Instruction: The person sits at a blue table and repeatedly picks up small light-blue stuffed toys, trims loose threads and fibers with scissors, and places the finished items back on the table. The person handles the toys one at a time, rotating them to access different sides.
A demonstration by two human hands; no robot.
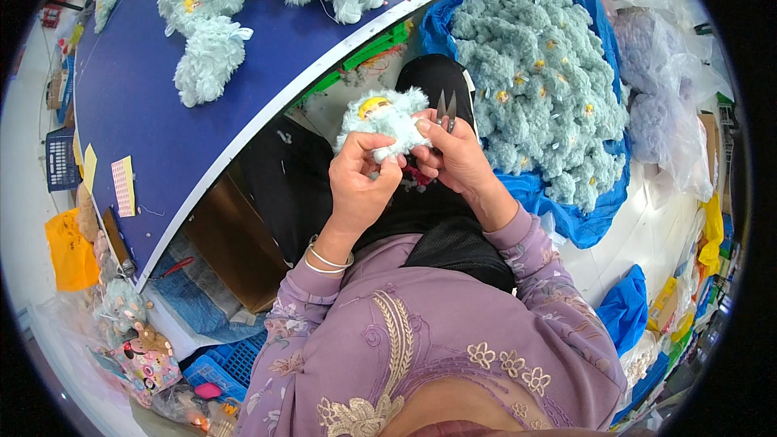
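Over my lap I hold a small fluffy pale blue-green plush toy (pixel 388 123) with a yellow patch. My left hand (pixel 363 182) pinches its lower edge between thumb and fingers. My right hand (pixel 460 154) grips the toy's right side with thumb and fingertips. Tucked in that same right hand is a pair of thread snips (pixel 447 107), its two dark blades pointing up and standing apart. The snips' handles are hidden by the fingers.
A blue-topped table (pixel 243 125) curves along my left, with fluffy plush pieces (pixel 212 57) at its far side. At my right stands a blue bag (pixel 603 231) heaped with similar plush toys (pixel 538 81). A cardboard box (pixel 231 243) lies under the table, beside a blue basket (pixel 235 364).
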